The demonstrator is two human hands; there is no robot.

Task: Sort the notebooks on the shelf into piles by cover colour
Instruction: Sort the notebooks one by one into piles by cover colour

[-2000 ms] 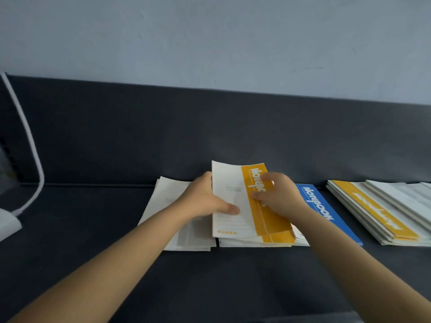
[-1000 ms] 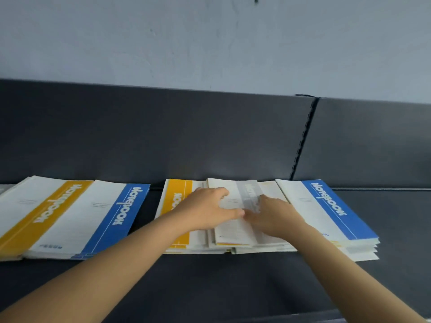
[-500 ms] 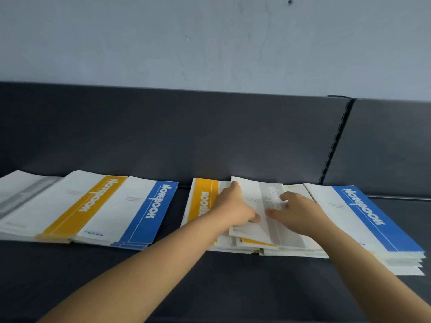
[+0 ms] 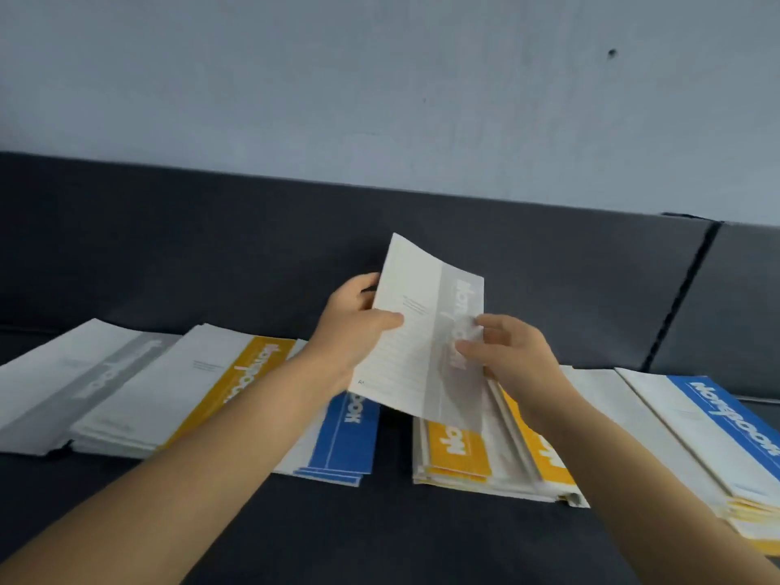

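While the left thumb (image 4: 390,320) is pressing on the front cover and the other left fingers are curling behind it, the left hand (image 4: 352,327) is pinching the left edge of the grey-band notebook (image 4: 415,331). Right fingertips (image 4: 470,346) are bending loosely and touching the grey band near its right edge. The right hand (image 4: 513,354) is blurring there, so can't tell if it is gripping.

The notebook is hanging lifted and tilted, cover facing the camera. Its long axis is running near-to-far, with the far end pointing up toward the wall (image 4: 380,99).

Just below the notebook, a mixed stack (image 4: 458,453) showing yellow covers is lying on the dark shelf (image 4: 380,538). Right of the notebook, a blue-topped stack (image 4: 717,420) is lying. Left of the notebook, going outward, are lying a blue pile (image 4: 350,437), a yellow pile (image 4: 202,386) and a grey pile (image 4: 80,373).
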